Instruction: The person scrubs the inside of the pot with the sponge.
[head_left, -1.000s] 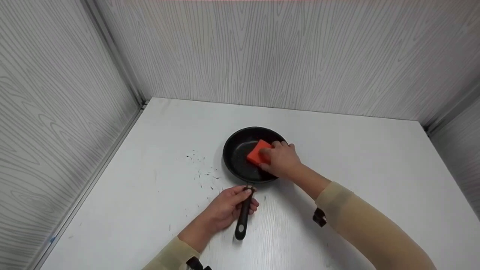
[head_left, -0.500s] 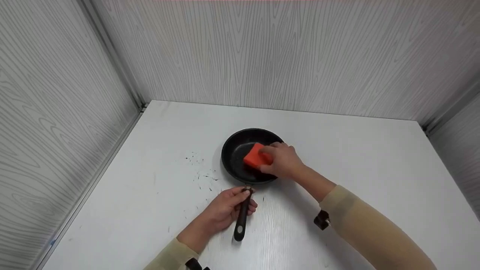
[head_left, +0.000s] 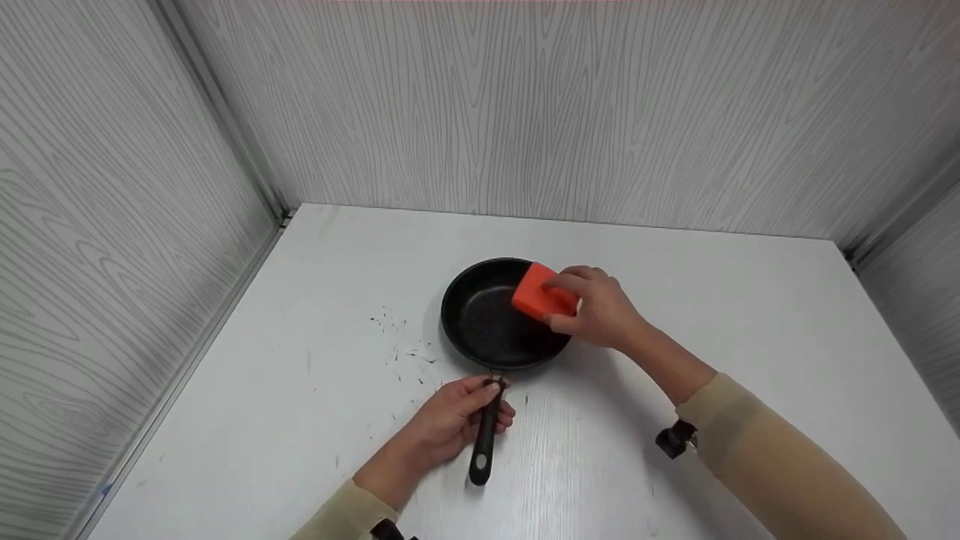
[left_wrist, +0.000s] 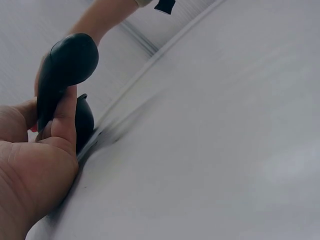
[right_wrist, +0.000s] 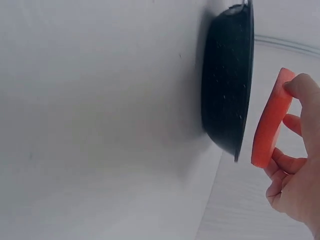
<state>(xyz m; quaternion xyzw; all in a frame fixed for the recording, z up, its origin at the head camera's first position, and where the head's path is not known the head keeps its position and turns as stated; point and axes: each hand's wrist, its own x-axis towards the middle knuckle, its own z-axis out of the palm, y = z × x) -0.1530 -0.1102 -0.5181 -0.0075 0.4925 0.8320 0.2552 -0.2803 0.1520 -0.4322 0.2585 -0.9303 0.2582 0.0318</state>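
Observation:
A black frying pan (head_left: 487, 322) rests on the white table, its handle (head_left: 482, 450) pointing toward the person. My left hand (head_left: 450, 420) grips that handle near the pan, thumb on top and fingers beneath; the left wrist view shows the handle's end (left_wrist: 75, 57) rising past the fingers. My right hand (head_left: 600, 307) holds an orange sponge (head_left: 536, 292) between thumb and fingers over the pan's right rim. In the right wrist view the sponge (right_wrist: 272, 120) is bent slightly and stands apart from the pan's rim, above it.
Dark specks (head_left: 401, 341) are scattered on the table (head_left: 300, 420) left of the pan. A white wood-grain panel (head_left: 480, 112) rises behind the table, with others at the left (head_left: 112, 225) and right. Both wrists carry small black devices.
The right hand has lifted the sponge from the pan's inside and moved it right, toward the rim. The left hand keeps its grip, and the pan has hardly moved.

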